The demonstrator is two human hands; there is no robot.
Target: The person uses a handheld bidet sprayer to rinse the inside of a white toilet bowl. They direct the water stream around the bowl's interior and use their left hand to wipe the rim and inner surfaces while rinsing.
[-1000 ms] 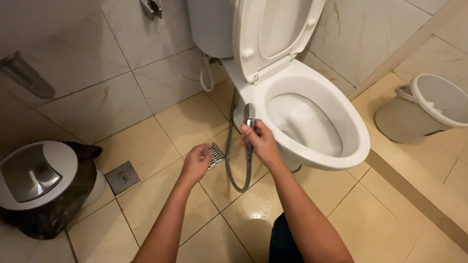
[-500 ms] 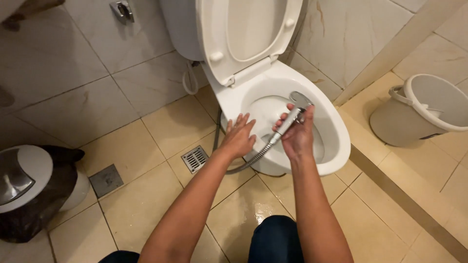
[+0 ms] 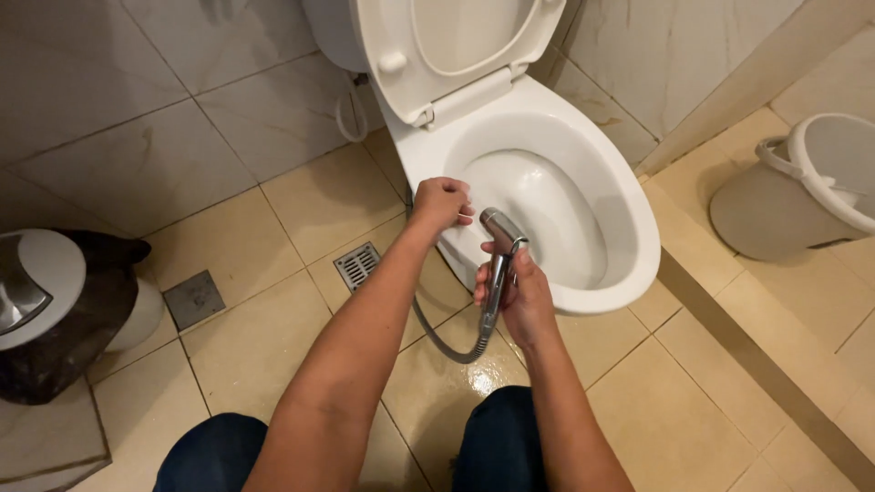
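Over the near rim of the toilet bowl [image 3: 629, 273], in the head view, the right hand [image 3: 519, 301] has its fingers wrapped tight around the handle of a metal spray nozzle [image 3: 499, 246], whose head points into the bowl. A grey hose [image 3: 447, 342] loops down from the handle and curves back up toward the left side of the toilet. The left hand [image 3: 442, 200] is curled into a loose fist at the bowl's left rim; what it grips, if anything, cannot be told. The seat and lid [image 3: 456, 46] stand raised against the tank. Left of the bowl, a floor drain [image 3: 357, 265] sits in the tiles, and farther left a lidded bin [image 3: 55, 310] with a dark bag stands by the wall. To the right, beyond a low step [image 3: 756, 355], a bucket [image 3: 802, 191] stands well apart. Open tiled floor lies between bin and toilet; the person's knees fill the bottom edge.
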